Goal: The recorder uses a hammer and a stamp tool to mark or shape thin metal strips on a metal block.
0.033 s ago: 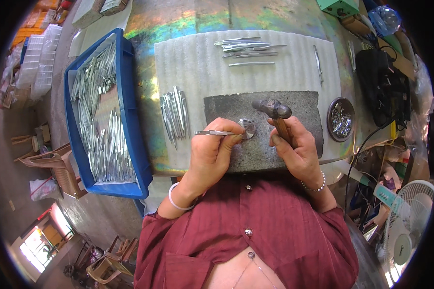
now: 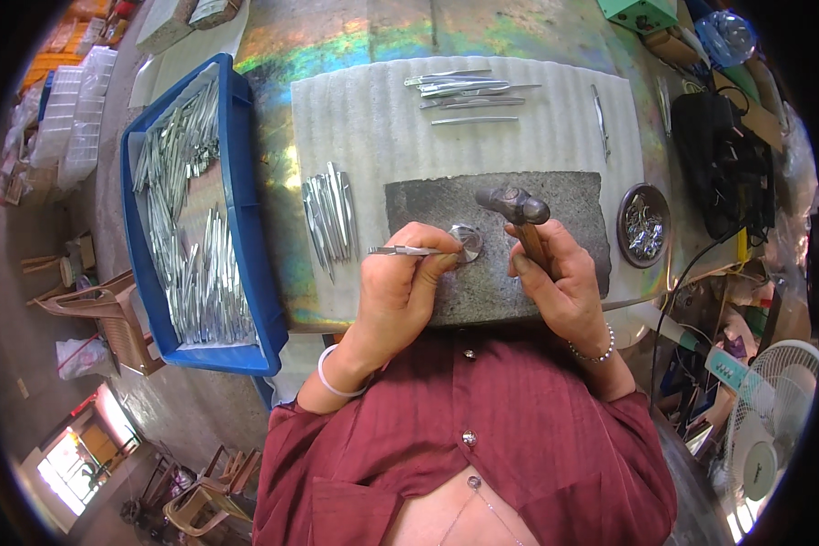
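Note:
My left hand (image 2: 399, 287) is closed, pinching a slim silver tweezer-shaped metal piece (image 2: 399, 250). Its right end lies at a small round shiny metal block (image 2: 469, 243) on a dark grey slab (image 2: 437, 205); my fingertips hide part of it. The wooden handle of a small hammer (image 2: 514, 202) is gripped in my right hand (image 2: 560, 278). The hammer's dark head hangs over the slab, just right of and beyond the round block. Left of the slab lies a bunch of similar silver pieces (image 2: 329, 214), and another loose pile (image 2: 464, 86) lies beyond it.
White foam sheeting (image 2: 364, 118) covers the table under the slab. On the left stands a blue tray (image 2: 238, 164) full of silver pieces. A round dark dish (image 2: 626, 223) of small metal bits, a single thin piece (image 2: 601, 123) and a black bag-like object (image 2: 705, 146) are on the right.

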A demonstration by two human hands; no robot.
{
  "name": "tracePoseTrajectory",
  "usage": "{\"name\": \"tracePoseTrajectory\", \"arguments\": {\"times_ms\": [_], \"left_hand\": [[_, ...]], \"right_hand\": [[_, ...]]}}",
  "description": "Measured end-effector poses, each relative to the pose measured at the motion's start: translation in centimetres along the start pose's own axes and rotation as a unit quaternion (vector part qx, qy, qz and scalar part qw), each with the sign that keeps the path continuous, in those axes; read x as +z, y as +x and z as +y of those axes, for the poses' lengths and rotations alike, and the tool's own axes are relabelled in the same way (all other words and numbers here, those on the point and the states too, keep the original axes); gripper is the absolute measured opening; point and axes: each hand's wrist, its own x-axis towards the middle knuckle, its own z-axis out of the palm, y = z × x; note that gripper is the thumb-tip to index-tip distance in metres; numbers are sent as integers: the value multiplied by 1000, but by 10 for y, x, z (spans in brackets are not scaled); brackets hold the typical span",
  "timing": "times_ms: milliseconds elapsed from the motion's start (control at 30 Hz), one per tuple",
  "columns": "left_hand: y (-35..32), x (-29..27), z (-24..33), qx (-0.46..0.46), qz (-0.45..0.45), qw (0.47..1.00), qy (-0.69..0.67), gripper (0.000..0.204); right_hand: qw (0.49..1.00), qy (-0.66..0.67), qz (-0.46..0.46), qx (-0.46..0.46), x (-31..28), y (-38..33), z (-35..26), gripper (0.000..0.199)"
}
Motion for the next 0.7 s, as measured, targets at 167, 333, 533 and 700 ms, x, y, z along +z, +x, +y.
{"name": "tracePoseTrajectory", "arguments": {"times_ms": [167, 333, 533, 700], "left_hand": [[1, 0, 2, 8, 0, 1000, 9, 9], [1, -2, -1, 0, -4, 1000, 1, 8], [1, -8, 1, -36, -42, 998, 6, 7], [5, -2, 4, 35, -12, 998, 56, 9]], "right_hand": [[1000, -6, 3, -1, 0, 0, 0, 29], [1000, -3, 3, 14, 1, 0, -3, 29], [1000, 1, 10, 14, 2, -1, -3, 29], [1000, -1, 6, -13, 0, 1, 2, 29]]}}
